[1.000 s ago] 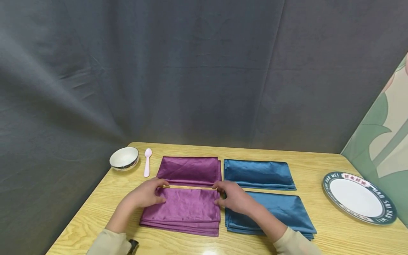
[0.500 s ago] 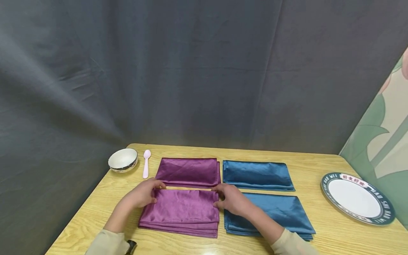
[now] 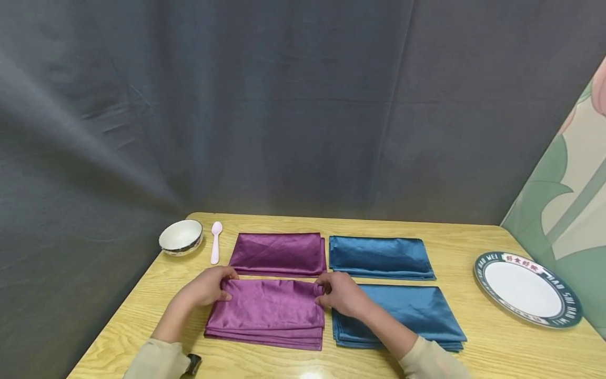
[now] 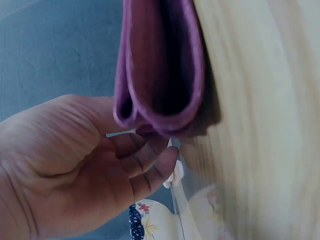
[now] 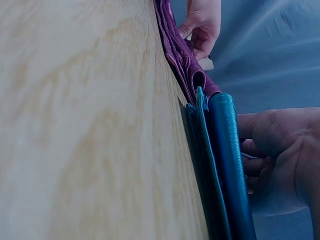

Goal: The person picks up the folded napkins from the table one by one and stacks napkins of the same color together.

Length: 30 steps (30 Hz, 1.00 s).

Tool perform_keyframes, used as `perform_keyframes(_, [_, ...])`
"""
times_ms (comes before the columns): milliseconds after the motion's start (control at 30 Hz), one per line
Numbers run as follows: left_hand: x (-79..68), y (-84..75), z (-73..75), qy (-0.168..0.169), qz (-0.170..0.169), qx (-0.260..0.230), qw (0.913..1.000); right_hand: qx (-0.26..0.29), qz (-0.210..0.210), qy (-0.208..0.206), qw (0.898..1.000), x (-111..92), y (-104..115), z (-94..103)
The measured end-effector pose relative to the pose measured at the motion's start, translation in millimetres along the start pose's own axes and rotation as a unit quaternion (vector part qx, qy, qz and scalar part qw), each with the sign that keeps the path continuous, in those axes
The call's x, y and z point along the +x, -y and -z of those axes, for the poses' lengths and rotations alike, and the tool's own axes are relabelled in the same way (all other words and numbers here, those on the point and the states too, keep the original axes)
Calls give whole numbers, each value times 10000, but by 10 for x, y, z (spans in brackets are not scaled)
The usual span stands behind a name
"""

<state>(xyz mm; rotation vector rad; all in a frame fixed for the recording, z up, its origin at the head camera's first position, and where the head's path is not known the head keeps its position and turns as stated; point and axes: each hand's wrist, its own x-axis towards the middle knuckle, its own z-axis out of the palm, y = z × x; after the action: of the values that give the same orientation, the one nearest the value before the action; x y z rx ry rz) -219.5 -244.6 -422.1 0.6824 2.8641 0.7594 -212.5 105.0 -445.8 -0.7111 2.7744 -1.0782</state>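
Observation:
A folded, shiny light-purple cloth (image 3: 272, 305) lies on the near part of the table in the head view. At its far left corner my left hand (image 3: 207, 287) pinches the edge, thumb on top and fingers behind; in the left wrist view that hand (image 4: 75, 165) is at the cloth's rounded fold (image 4: 195, 85). My right hand (image 3: 343, 293) pinches the far right corner, which curls up a little. The right forearm passes over a folded blue cloth (image 3: 409, 310). In the right wrist view blue cloth (image 5: 230, 160) partly hides the fingers of my right hand (image 5: 285, 155).
Behind lie a folded dark-purple cloth (image 3: 278, 252) and a second blue cloth (image 3: 381, 257). A white bowl (image 3: 181, 237) and a pink spoon (image 3: 215, 243) stand at the far left. A green-rimmed oval plate (image 3: 523, 289) is at the right. Grey curtain (image 3: 293, 116) hangs beyond the wooden table (image 3: 454, 245).
My left thumb has drawn back leftward from the cloth's top onto its corner. The right fingers have closed on the right corner, which now curls up. The view has shifted slightly.

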Motion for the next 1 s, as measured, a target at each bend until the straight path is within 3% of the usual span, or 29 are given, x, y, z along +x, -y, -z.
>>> perform_keyframes(167, [-2,34,5,13,339,-129,9993,143,-66,-1,9999,0,-1,13])
perform_keyframes(233, [-7,63,10,41,330,-191,9993,275,-111,15,9996,-4,7,27])
perform_keyframes(500, [-38,188,63,325,-228,-940,9948,902,-314,63,9954,-14,51,103])
perform_keyframes(667, [-68,199,100,373,159,-1600,9863,1650,-544,19,9848,-13,73,137])
perform_keyframes(767, [-80,192,103,383,437,-2092,9761,2279,-682,62,9713,-18,74,150])
perform_keyframes(1000, [-55,160,85,381,1100,-3370,9343,3389,-896,174,9364,-27,59,155])
